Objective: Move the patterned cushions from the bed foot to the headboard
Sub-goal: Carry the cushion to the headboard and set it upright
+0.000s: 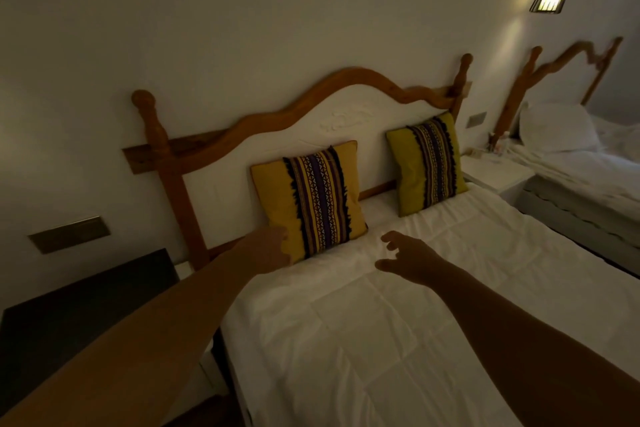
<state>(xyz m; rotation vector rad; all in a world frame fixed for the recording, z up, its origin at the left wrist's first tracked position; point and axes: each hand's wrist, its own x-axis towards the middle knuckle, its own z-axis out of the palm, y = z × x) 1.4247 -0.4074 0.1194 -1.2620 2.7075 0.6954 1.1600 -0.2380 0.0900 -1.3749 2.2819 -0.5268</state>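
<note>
The left grip (pixel 268 248) touches the lower corner of the near patterned cushion (pixel 311 204), propped against the headboard (pixel 242 125) just ahead; I cannot tell whether it pinches. The right grip (pixel 407 253) hovers released above the duvet (pixel 346 340), with the second patterned cushion (pixel 427 163) ahead to its right.

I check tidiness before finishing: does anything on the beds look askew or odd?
Little stands out. Both cushions lean on the headboard; the right cushion has a dented left edge, the left cushion, touched by the left hand, looks smoother. The next bed's bedding is rumpled.
</note>
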